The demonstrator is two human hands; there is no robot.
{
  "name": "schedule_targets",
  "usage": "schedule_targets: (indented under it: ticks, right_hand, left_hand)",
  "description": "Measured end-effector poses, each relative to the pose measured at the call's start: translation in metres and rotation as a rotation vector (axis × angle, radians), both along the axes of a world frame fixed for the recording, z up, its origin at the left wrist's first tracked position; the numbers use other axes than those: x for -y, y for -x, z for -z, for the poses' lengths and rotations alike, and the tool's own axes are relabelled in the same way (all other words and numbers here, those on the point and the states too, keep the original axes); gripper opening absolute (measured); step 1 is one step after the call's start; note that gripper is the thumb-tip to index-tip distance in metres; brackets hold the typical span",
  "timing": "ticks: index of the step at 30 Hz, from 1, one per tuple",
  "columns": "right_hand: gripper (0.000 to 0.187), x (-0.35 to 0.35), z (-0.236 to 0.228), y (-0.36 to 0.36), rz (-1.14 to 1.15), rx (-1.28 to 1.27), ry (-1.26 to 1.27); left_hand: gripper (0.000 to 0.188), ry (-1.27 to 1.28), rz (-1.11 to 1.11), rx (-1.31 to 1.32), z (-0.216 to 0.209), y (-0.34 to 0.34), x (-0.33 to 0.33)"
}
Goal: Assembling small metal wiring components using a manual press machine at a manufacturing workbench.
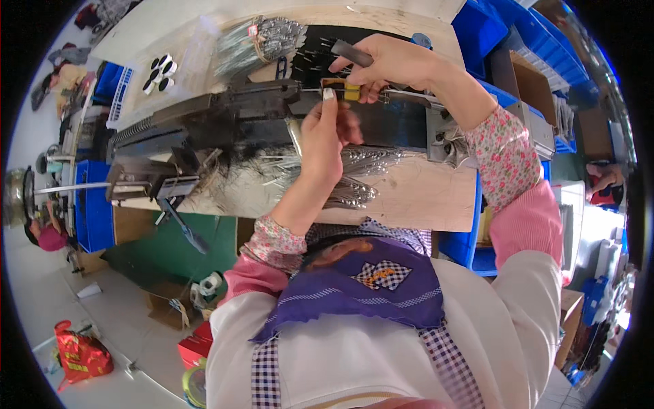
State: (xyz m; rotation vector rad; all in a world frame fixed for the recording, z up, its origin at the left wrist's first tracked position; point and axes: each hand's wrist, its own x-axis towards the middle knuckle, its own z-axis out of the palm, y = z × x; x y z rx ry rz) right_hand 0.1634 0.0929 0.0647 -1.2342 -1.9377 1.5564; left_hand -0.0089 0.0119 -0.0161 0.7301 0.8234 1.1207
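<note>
Two bare hands close together over a dark metal fixture (pixel 259 123).
The right hand (pixel 398 61) grips a dark grey bar (pixel 353 53), fingers beside a yellow piece (pixel 351 92); the left hand (pixel 323 140) raises its thumb near it, above the wooden bench (pixel 426 194).

Matt bar (pixel 353 53), wires (pixel 351 194) — glossy metal, tabletop (pixel 432 194) — wood

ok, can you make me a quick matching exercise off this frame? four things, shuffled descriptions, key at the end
Things
1. short bar
2. small block
3. apron
4. bag

Descriptions
A. purple, with a checked patch
B. red, on the floor
C. dark grey, at the right hand
D. yellow

Pairs: 1-C, 2-D, 3-A, 4-B
</note>
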Motion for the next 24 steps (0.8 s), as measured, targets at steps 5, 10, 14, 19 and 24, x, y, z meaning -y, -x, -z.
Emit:
schedule_targets:
  ticks: [5, 10, 14, 19, 24]
  right_hand:
    - [0.034, -0.004, -0.007, 0.010, -0.157, 0.180, -0.016]
    - [0.040, 0.008, -0.015, -0.017, -0.187, 0.778, -1.402]
    - [0.039, 0.056, 0.001, 0.035, -0.024, 0.435, -1.144]
    - [0.012, 0.025, -0.006, 0.016, 0.098, 0.192, -0.886]
    - [0.012, 0.032, -0.001, 0.032, 0.060, 0.325, -0.930]
  left_hand:
    - [0.078, 0.068, 0.081, 0.469, -0.016, -0.016, 0.003]
    - [0.080, 0.257, 0.078, 0.824, -0.033, 0.011, -0.002]
    - [0.074, 0.251, 0.004, 0.860, -0.029, 0.007, 0.000]
    - [0.067, 0.158, -0.078, 0.803, -0.031, 0.011, 0.009]
    - [0.069, 0.156, -0.174, 0.685, -0.032, 0.009, 0.011]
